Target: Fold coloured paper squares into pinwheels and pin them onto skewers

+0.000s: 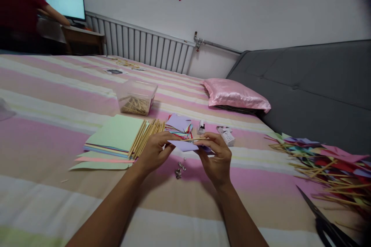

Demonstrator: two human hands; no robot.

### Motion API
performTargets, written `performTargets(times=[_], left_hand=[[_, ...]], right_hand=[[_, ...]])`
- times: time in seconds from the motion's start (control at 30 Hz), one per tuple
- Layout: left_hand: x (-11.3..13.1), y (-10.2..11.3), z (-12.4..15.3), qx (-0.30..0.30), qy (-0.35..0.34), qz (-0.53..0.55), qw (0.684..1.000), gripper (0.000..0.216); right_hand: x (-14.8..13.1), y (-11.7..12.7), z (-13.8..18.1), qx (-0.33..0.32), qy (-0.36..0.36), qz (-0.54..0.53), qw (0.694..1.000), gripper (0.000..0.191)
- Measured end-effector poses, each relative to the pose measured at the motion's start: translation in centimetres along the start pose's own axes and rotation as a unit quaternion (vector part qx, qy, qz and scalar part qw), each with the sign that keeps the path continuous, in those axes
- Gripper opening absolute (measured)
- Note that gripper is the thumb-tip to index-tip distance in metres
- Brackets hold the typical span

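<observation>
Both hands hold a folded piece of purple paper above the bed, with a thin wooden stick lying along its upper edge. My left hand pinches the paper's left end between thumb and fingers. At the other end, my right hand grips the paper and the stick's right tip. Just below the paper, several small metal pins lie on the sheet. Beyond it sits a stack of cut coloured paper. A row of wooden sticks lies beside my left hand.
Green and coloured paper sheets lie at left, a clear plastic box of sticks behind. Small boxes stand at right. Black scissors and a pile of paper-and-stick pieces lie far right. A pink pillow rests farther back.
</observation>
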State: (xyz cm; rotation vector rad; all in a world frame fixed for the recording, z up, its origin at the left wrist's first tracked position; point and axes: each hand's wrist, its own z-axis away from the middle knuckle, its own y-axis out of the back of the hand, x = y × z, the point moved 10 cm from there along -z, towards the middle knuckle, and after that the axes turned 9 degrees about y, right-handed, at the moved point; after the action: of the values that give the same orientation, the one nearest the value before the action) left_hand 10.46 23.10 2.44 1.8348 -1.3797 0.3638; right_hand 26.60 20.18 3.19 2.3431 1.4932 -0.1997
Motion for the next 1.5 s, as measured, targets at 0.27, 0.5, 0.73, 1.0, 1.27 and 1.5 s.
performTargets(times=[0.27, 0.5, 0.73, 1.0, 1.27, 1.5], left_hand=[[-0.4, -0.1, 0.1, -0.017, 0.015, 0.028, 0.999, 0.026], [-1.0, -0.2, 0.0, -0.029, 0.037, 0.035, 0.998, 0.022], [-0.9, -0.4, 0.0, -0.037, 0.056, 0.032, 0.997, 0.020], [-0.4, -0.6, -0.1, -0.039, 0.048, 0.040, 0.997, 0.021], [-0.2, -1.1, 0.0, -0.057, 0.049, 0.043, 0.996, 0.025], [-0.4, -1.8, 0.1, -0.069, 0.067, 0.071, 0.993, 0.021]], right_hand=[[0.1, 0.0, 0.1, 0.000, -0.008, -0.012, 1.000, 0.017], [0.0, 0.1, 0.0, 0.003, -0.017, -0.022, 1.000, 0.018], [0.0, 0.3, 0.0, 0.013, -0.016, -0.016, 1.000, 0.016], [-0.4, 0.6, -0.1, 0.025, -0.003, -0.018, 1.000, 0.017], [0.1, 1.0, 0.3, 0.067, -0.023, -0.038, 0.997, 0.017], [2.1, 0.6, 1.2, 0.074, -0.132, -0.049, 0.987, 0.024]])
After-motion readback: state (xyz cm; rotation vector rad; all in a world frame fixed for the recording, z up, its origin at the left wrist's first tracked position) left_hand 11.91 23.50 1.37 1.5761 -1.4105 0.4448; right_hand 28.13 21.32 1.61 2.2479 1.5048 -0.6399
